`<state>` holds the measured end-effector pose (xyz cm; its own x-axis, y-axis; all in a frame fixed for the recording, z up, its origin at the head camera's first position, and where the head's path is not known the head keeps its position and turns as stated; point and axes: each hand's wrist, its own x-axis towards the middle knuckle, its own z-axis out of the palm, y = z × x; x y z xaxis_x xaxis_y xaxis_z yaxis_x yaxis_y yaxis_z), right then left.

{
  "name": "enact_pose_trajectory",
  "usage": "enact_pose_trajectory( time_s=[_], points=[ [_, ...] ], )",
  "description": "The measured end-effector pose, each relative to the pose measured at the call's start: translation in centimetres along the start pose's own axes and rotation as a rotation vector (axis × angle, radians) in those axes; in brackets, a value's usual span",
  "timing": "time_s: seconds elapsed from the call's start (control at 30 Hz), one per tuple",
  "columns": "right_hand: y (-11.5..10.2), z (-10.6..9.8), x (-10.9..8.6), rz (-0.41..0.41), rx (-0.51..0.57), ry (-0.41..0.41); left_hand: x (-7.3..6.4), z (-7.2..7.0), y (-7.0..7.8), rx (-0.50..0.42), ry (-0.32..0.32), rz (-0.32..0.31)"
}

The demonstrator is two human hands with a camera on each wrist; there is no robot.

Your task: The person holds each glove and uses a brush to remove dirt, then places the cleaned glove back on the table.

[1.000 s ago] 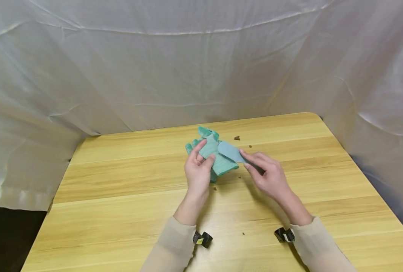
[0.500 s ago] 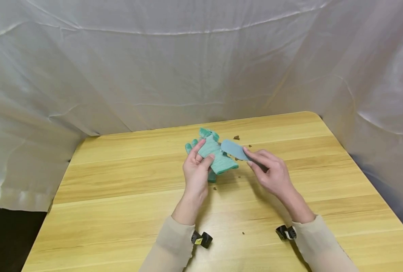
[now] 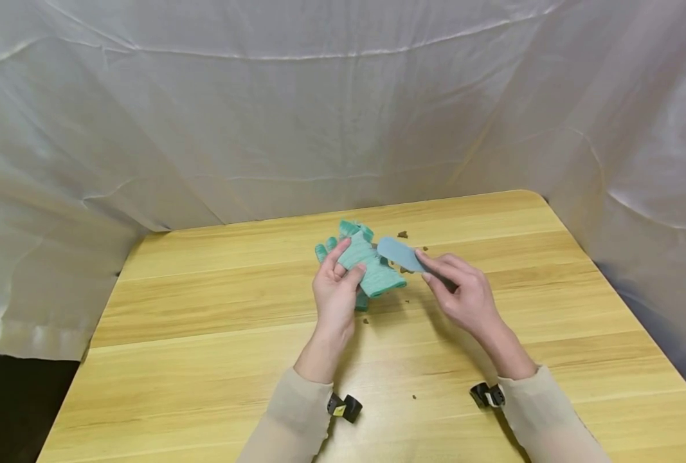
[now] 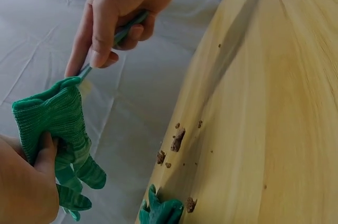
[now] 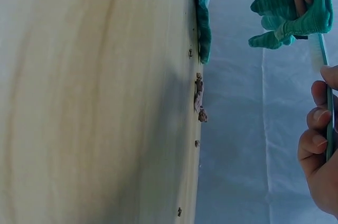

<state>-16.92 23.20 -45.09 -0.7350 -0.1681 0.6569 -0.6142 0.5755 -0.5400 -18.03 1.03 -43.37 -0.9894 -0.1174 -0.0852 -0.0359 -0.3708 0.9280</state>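
Observation:
My left hand (image 3: 337, 289) grips a green knitted glove (image 3: 380, 275) between thumb and fingers, raised over the table, its cuff toward the right. My right hand (image 3: 464, 292) holds a flat blue-grey brush (image 3: 397, 253) by the handle, index finger along its back. Pale bristles under the brush head show in the right wrist view, right at the held glove (image 5: 311, 12). Another green glove (image 4: 161, 214) lies on the table, mostly hidden beneath the held one in the head view.
Brown crumbly clumps (image 4: 178, 139) and smaller specks (image 3: 366, 321) are scattered over the wooden table (image 3: 204, 373). A grey curtain (image 3: 296, 116) hangs behind the table and along both sides. Each wrist carries a small black camera (image 3: 351, 408).
The brush has shifted slightly up and right from across the held glove to its right edge, then stayed nearly still. The left hand keeps the glove in almost the same place.

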Motion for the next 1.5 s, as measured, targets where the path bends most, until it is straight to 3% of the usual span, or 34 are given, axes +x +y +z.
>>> enact_pose_trajectory(
  time_s=[0.17,0.27,0.37,0.63,0.8,0.93,1.1,1.5],
  points=[
    [-0.7,0.1,0.2,0.029,0.088,0.044,-0.2,0.4,-0.4,0.123,0.002,0.129],
    [-0.9,0.2,0.2,0.023,0.092,0.024,-0.2,0.6,-0.7,0.162,-0.029,0.204],
    [-0.9,0.4,0.1,0.042,0.065,-0.007,-0.3,0.7,-0.8,0.178,-0.042,0.24],
    [-0.5,0.0,0.1,0.097,-0.015,-0.012,-0.1,0.4,-0.8,0.201,-0.022,0.276],
    [-0.8,0.1,0.2,0.073,0.03,0.007,0.0,0.3,-1.0,0.24,-0.032,0.306],
    [-1.0,0.5,0.2,0.047,0.058,-0.032,-0.2,0.5,-1.2,0.285,-0.052,0.359],
    [-0.7,0.6,-0.2,0.103,0.048,-0.047,-0.4,0.5,-1.1,0.267,-0.048,0.405],
    [-0.5,0.4,0.1,0.121,-0.022,-0.07,-0.2,0.1,-1.2,0.247,-0.02,0.403]
  ],
)
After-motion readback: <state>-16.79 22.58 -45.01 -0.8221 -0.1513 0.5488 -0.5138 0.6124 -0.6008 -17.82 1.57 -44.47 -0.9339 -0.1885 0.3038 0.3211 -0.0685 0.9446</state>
